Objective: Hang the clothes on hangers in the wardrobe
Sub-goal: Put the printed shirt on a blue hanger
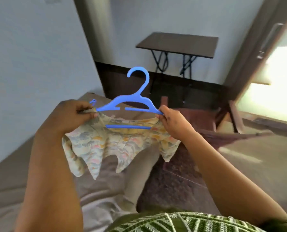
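Observation:
A blue plastic hanger [136,97] is held up in front of me, hook upward. A small pale floral top [106,146] hangs below its arms, its neckline stretched across the hanger's lower bar. My left hand [72,114] pinches the top's left shoulder against the hanger's left end. My right hand [171,121] pinches the right shoulder at the hanger's right end. The hanger's lower bar shows through the neck opening. No wardrobe is in view.
A grey-brown bed [10,181] lies below and to the left. A dark folding table [178,43] stands against the far wall. A wooden chair [198,118] sits beyond my right hand. An open door [250,64] with bright light is at the right.

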Tool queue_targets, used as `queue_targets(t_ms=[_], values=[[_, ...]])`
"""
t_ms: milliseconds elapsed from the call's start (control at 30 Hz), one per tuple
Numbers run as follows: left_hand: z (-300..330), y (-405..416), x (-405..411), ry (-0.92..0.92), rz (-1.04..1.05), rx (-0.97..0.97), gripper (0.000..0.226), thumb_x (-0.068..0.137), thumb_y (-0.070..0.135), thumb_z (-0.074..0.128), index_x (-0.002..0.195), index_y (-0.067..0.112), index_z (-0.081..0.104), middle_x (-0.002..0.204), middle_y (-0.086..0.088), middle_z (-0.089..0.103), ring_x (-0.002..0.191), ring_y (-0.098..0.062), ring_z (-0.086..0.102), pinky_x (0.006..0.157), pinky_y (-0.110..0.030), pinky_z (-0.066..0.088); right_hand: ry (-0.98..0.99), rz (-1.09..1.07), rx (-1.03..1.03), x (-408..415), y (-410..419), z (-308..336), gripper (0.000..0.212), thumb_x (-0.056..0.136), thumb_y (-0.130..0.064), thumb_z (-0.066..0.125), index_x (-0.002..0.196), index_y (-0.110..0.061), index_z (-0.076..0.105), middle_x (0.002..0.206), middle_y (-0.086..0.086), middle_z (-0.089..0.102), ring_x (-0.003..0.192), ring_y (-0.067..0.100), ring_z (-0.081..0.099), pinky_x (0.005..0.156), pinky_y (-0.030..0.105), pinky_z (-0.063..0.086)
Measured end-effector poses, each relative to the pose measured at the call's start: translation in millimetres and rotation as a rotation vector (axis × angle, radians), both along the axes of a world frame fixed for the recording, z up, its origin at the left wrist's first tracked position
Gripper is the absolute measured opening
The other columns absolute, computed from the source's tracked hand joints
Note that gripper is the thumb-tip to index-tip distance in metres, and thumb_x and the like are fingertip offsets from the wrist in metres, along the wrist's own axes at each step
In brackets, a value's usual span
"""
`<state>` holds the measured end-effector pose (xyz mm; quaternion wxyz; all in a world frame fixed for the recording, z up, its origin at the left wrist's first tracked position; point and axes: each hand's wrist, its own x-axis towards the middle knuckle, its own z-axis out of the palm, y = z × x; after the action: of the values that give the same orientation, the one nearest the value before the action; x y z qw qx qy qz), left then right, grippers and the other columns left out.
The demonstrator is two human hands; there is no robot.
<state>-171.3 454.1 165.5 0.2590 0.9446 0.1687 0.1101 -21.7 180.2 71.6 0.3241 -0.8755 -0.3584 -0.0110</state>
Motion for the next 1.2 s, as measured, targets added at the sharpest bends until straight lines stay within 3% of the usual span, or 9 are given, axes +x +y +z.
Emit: queue_targets(t_ms=[133, 300, 467, 667, 833, 967, 1067, 1133, 1200], values=[[-10, -112, 26, 0.027, -0.240, -0.095, 0.018, 0.083, 0.016, 0.074, 0.077, 0.029, 0.063, 0.061, 0.025, 0.063, 0.069, 0.012, 0.058, 0.060, 0.000, 0.036, -0.052, -0.181, -0.006, -19, -138, -2, 0.015, 0.098, -0.025, 0.048, 0.096, -0.010, 0.048, 0.073, 0.002, 0.052, 0.063, 0.026, 0.048, 0.060, 0.040, 0.041], [-9, -238, 69, 0.009, -0.470, -0.024, 0.011, 0.083, 0.030, 0.073, 0.076, 0.030, 0.064, 0.072, 0.003, 0.067, 0.074, -0.022, 0.063, 0.070, -0.033, 0.047, -0.128, -0.424, 0.012, -17, -282, 10, 0.017, 0.096, -0.020, 0.049, 0.109, -0.009, 0.053, 0.088, -0.001, 0.050, 0.078, 0.025, 0.052, 0.070, 0.037, 0.043], [-5, -358, 126, -0.084, -0.647, 0.073, 0.009, 0.092, 0.033, 0.060, 0.089, 0.024, 0.060, 0.070, 0.002, 0.063, 0.066, -0.011, 0.056, 0.058, -0.026, 0.040, -0.278, -0.654, -0.028, 22, -402, 24, 0.021, 0.089, -0.018, 0.053, 0.103, -0.004, 0.064, 0.097, 0.015, 0.051, 0.092, 0.035, 0.051, 0.077, 0.042, 0.046], [4, -475, 228, -0.281, -0.667, 0.126, 0.012, 0.093, 0.036, 0.058, 0.093, 0.024, 0.057, 0.070, -0.001, 0.059, 0.070, -0.027, 0.054, 0.058, -0.033, 0.038, -0.389, -0.934, 0.063, 103, -504, 50, 0.029, 0.088, -0.028, 0.057, 0.109, -0.014, 0.071, 0.093, 0.010, 0.049, 0.093, 0.034, 0.052, 0.078, 0.041, 0.046], [18, -547, 340, -0.350, -0.638, 0.127, 0.012, 0.095, 0.033, 0.056, 0.092, 0.021, 0.055, 0.063, 0.005, 0.048, 0.066, -0.029, 0.050, 0.056, -0.032, 0.033, -0.393, -0.990, 0.122, 217, -565, 87, 0.024, 0.089, -0.026, 0.061, 0.110, -0.015, 0.061, 0.091, 0.002, 0.050, 0.078, 0.022, 0.056, 0.071, 0.033, 0.045], [49, -599, 442, -0.369, -0.584, 0.087, 0.014, 0.095, 0.035, 0.055, 0.092, 0.022, 0.056, 0.078, -0.001, 0.061, 0.076, -0.029, 0.057, 0.061, -0.034, 0.042, -0.405, -1.004, 0.272, 316, -602, 127, 0.023, 0.088, -0.025, 0.059, 0.098, -0.012, 0.042, 0.074, 0.001, 0.058, 0.066, 0.025, 0.056, 0.059, 0.028, 0.037], [70, -638, 509, -0.409, -0.516, 0.053, 0.017, 0.094, 0.032, 0.056, 0.099, 0.016, 0.059, 0.092, -0.009, 0.066, 0.092, -0.033, 0.058, 0.072, -0.036, 0.043, -0.452, -0.957, 0.261, 389, -625, 150, 0.029, 0.085, -0.033, 0.056, 0.095, -0.008, 0.047, 0.080, 0.004, 0.057, 0.072, 0.028, 0.057, 0.068, 0.028, 0.039], [86, -668, 558, -0.371, -0.475, 0.048, 0.021, 0.095, 0.031, 0.054, 0.104, 0.013, 0.058, 0.101, -0.011, 0.066, 0.102, -0.034, 0.056, 0.079, -0.034, 0.041, -0.340, -0.915, 0.218, 431, -638, 163, 0.034, 0.085, -0.026, 0.065, 0.107, -0.005, 0.050, 0.091, 0.004, 0.054, 0.081, 0.021, 0.051, 0.073, 0.021, 0.031], [100, -699, 603, -0.300, -0.472, 0.088, 0.025, 0.097, 0.032, 0.049, 0.108, 0.010, 0.054, 0.110, -0.014, 0.064, 0.109, -0.035, 0.055, 0.084, -0.035, 0.041, -0.403, -0.872, 0.216, 471, -654, 162, 0.047, 0.084, -0.027, 0.069, 0.119, -0.002, 0.050, 0.103, 0.007, 0.054, 0.093, 0.022, 0.051, 0.083, 0.023, 0.034]])
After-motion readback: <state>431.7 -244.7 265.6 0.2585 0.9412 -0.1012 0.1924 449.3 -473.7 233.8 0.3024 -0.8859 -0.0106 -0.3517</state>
